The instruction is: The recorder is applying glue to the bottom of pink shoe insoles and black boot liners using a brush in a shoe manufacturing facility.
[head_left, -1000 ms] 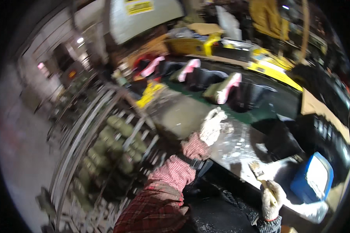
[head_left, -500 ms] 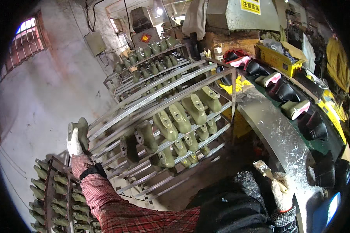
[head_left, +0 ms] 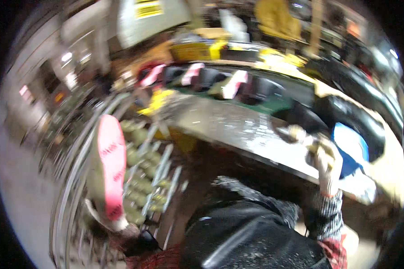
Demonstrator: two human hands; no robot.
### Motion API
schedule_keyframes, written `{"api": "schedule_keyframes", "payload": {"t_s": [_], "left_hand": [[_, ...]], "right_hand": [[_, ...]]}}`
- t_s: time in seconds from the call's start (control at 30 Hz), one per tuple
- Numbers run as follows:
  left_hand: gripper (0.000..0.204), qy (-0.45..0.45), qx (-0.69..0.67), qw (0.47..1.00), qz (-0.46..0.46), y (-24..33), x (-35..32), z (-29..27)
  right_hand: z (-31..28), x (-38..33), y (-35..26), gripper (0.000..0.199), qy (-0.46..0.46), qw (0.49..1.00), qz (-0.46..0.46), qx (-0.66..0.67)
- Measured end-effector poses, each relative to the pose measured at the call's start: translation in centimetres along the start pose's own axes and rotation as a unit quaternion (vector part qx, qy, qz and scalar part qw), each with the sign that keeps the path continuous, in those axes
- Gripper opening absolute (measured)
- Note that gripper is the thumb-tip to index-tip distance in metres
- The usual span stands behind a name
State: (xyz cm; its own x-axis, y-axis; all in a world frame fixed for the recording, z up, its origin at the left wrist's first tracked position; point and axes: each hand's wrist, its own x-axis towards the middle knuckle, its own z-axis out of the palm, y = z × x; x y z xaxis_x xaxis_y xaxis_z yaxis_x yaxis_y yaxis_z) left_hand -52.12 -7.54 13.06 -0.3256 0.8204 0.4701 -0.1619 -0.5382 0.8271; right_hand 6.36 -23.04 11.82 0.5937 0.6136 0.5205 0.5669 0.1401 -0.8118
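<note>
My left hand (head_left: 105, 222), in a pale glove, is wrapped round an olive-green shoe last, raised at the left. A pink insole (head_left: 111, 163) with dark print covers the last's sole, which faces me. Over the right end of the bench, my gloved right hand (head_left: 328, 163) is closed round a brush (head_left: 297, 133). The brush's pale head points left, blurred by motion. Beside that hand lies a blue object (head_left: 352, 145), its kind unclear.
A metal rack (head_left: 69, 193) holding several green lasts is at the left. Along the far side of the grey bench (head_left: 238, 127) stand more lasts with pink insoles (head_left: 235, 84) and dark shoe uppers (head_left: 260, 89). Behind them is a yellow box (head_left: 191, 51).
My view has swung right, from rack to bench. The left hand has turned the last, so its pink insole now faces me. My right hand and brush are now over the bench.
</note>
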Motion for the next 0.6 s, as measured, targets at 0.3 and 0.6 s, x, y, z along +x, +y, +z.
{"api": "schedule_keyframes", "payload": {"t_s": [0.3,0.6], "left_hand": [[0.058,-0.245,-0.325,0.753,-0.517,-15.0,-6.0,27.1],[0.047,-0.241,-0.264,0.573,-0.737,-18.8,-8.5,21.9]], "right_hand": [[-15.3,1.5,3.3,0.027,0.224,0.933,0.076,-0.269],[-15.6,-0.7,0.7,0.019,0.229,0.934,0.105,-0.255]]}}
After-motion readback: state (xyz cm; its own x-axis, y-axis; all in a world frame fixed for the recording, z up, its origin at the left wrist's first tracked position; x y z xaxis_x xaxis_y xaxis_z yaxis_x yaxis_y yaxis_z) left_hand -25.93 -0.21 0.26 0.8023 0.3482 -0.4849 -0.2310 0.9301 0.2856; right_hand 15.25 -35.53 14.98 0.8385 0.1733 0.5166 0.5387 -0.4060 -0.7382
